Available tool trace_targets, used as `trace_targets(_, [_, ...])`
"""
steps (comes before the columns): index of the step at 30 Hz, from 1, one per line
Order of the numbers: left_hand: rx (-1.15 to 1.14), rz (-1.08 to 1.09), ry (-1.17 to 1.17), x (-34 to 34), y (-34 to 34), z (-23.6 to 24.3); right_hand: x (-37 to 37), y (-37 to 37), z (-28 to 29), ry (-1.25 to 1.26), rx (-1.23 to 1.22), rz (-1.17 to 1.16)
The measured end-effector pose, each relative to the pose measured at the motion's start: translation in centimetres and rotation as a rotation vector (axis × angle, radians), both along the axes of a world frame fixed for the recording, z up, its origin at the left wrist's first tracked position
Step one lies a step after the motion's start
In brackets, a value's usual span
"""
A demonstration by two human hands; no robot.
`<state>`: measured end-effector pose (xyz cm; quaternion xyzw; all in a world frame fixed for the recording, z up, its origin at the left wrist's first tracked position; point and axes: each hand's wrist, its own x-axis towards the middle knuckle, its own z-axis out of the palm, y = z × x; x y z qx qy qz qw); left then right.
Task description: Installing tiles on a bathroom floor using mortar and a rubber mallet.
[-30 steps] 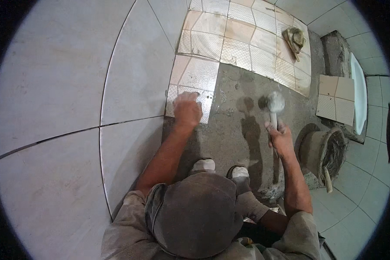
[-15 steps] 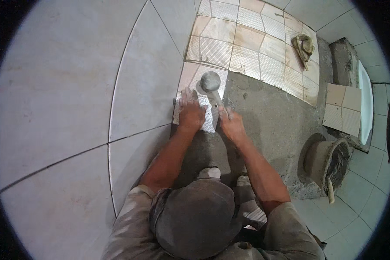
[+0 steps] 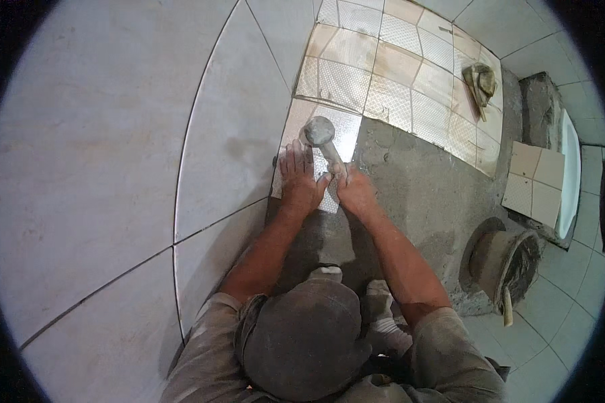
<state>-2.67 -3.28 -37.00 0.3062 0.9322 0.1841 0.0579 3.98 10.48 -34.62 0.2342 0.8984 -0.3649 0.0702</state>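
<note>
In the head view, the left hand [image 3: 301, 187] lies palm down on the patterned floor tile [image 3: 347, 138], its fingers extended and a little apart, the thumb angled out toward the other hand. The right hand [image 3: 358, 191] is closed around the handle of a round-headed grey mallet [image 3: 320, 131]; the mallet's head is over the upper part of the tile, though whether it touches the surface cannot be told. Nor can it be told whether the left thumb meets the handle.

The tile sits between the wall [image 3: 238, 127] on the left and the bare grey mortar bed [image 3: 413, 195] on the right, just below the rows of laid tiles [image 3: 396, 70].
</note>
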Motion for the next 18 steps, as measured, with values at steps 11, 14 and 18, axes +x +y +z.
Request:
trace_targets(11, [-0.14, 0.076, -0.012, 0.4, 0.5, 1.4, -1.4, 0.1, 4.6, 0.327, -0.091, 0.027])
trace_targets(14, [-0.1, 0.073, -0.003, 0.5, 1.0, 1.1, -2.6, 0.3, 2.3, 0.094, 0.054, 0.074])
trace_targets(18, [-0.101, 0.052, 0.026, 0.4, 0.7, 0.4, -3.0, 0.9, 1.0, 0.289, 0.182, 0.317])
